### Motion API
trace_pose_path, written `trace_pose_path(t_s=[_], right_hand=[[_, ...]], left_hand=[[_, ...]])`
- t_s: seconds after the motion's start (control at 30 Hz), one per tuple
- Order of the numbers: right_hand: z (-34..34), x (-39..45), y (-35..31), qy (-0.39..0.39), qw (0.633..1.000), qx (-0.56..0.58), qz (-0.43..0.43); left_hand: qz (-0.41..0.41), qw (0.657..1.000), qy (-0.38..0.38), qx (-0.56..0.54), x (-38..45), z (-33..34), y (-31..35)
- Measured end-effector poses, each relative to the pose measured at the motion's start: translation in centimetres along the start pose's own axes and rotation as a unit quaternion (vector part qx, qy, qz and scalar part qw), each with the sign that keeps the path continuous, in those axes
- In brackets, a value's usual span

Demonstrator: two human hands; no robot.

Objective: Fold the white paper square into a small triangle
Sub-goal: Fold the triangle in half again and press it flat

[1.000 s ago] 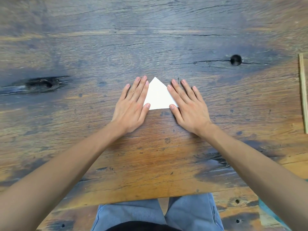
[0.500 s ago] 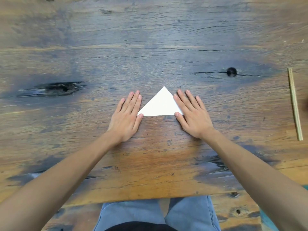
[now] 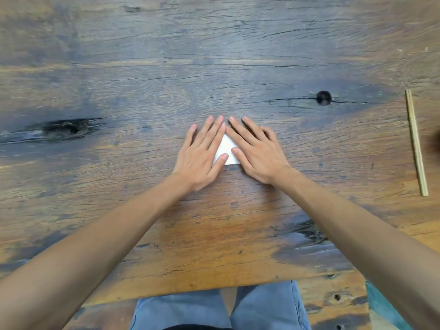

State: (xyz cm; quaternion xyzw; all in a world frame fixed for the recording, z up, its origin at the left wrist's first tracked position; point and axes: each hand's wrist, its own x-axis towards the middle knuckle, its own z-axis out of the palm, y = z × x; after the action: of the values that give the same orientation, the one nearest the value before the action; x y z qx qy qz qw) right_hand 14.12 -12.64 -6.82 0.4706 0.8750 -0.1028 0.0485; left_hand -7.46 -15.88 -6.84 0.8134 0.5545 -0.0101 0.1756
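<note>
Both palms press flat on a wooden table, the left hand and right hand angled together over the folded white paper, which lies between them, long folded edge toward the person, equally near each hand

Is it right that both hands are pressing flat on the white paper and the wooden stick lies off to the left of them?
Not quite. In the head view the wooden stick lies off to the right. The left hand and right hand do press flat on the white paper.
</note>
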Motion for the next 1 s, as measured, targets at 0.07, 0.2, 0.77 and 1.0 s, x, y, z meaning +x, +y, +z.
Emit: trace_pose_path(t_s=[0.07, 0.2, 0.77, 1.0], right_hand=[[0.7, -0.1, 0.1, 0.017, 1.0, -0.007, 0.002], [1.4, -0.2, 0.1, 0.038, 0.999, -0.002, 0.009], [0.1, -5.0, 2.1, -0.06, 0.996, 0.049, 0.037], [-4.2, -1.3, 0.1, -0.045, 0.965, 0.217, 0.139]], left_hand=[[-0.003, 1.0, 0.003, 0.001, 0.0, 0.6, -0.3], [-0.007, 1.0, 0.026, 0.004, 0.1, 1.4, -0.5], [-0.069, 0.997, -0.019, -0.001, -5.8, 0.9, -3.0], [-0.197, 0.96, 0.031, -0.197, -6.7, -2.1, 0.9]])
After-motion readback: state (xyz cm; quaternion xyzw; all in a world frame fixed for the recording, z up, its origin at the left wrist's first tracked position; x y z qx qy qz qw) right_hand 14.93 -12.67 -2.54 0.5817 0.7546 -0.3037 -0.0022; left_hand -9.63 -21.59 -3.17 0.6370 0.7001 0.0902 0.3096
